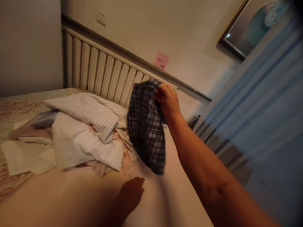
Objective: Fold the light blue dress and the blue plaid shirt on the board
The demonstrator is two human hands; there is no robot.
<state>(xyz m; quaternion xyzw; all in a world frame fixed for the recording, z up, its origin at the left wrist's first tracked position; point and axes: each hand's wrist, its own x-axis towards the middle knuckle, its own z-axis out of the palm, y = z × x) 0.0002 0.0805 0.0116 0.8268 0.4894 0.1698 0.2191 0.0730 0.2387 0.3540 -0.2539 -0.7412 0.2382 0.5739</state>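
Where the fingers pinch: the right hand [168,101] has its fingers clamped over the top edge of a checked cloth [146,126], gripping it high so the fabric hangs down instead of bunching.
Checked cloth: held up in the air between the clothes pile and the arm. Its lower end dangles above the sheet without touching. It is blurred, so I cannot say what garment it is.
Right arm: stretched out from the lower right, seemingly to keep the cloth away from the body and above the pile.
Left hand [132,193]: low on the sheet, just below the hanging cloth, apparently resting there as a prop. It sits in deep shadow, and I cannot tell whether its fingers are spread or together.
Clothes pile: a striped shirt [94,113] lies over a white garment [80,142], heaped loosely toward the headboard. Whatever lies underneath is mostly covered.
Bed [59,195]: a plain sheet in front, with a flowered cover showing at the left edge.
Headboard [99,69]: slatted, set against the wall, its right end hidden behind the cloth and hand.
Pink note [161,60]: stuck on the wall just above the headboard, its writing too small to read.
Curtain [267,104]: blue and smeared, filling the right side and hiding what is behind it.
Framed picture [255,25]: high on the wall, cut off by the top edge and the curtain.
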